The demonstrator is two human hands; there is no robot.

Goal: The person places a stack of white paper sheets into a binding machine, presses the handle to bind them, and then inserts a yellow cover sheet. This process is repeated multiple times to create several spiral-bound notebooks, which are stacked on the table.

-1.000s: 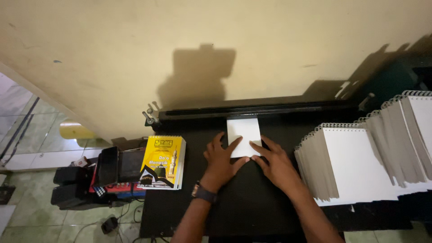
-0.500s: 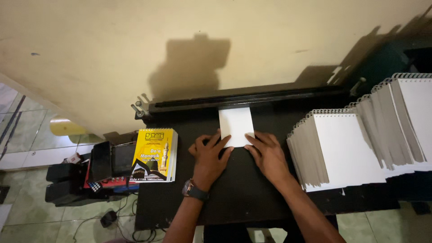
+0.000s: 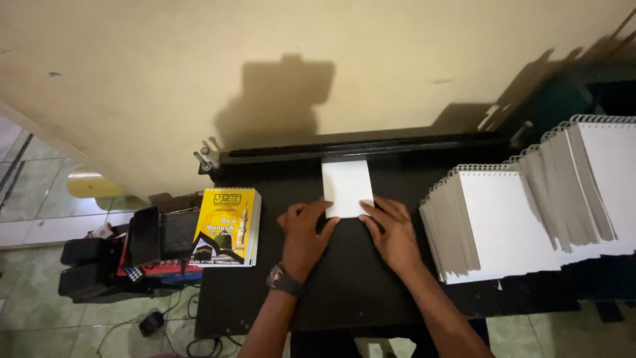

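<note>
A small white stack of paper (image 3: 346, 186) lies on the black table (image 3: 344, 292), its far edge pushed into the long black binding machine (image 3: 371, 147) along the wall. My left hand (image 3: 303, 237), with a dark wristwatch, presses its fingertips on the paper's near left corner. My right hand (image 3: 392, 233) presses on the near right corner. Both hands lie flat with fingers spread.
A yellow spiral-bound booklet (image 3: 226, 226) lies at the table's left edge. Two fanned piles of white spiral-bound pads (image 3: 493, 222) (image 3: 596, 185) stand at the right. Dark devices (image 3: 159, 235) and cables sit on a lower stand at the left, above a tiled floor.
The view has shifted slightly. My hands have stayed on the paper's near corners, holding it against the machine.
</note>
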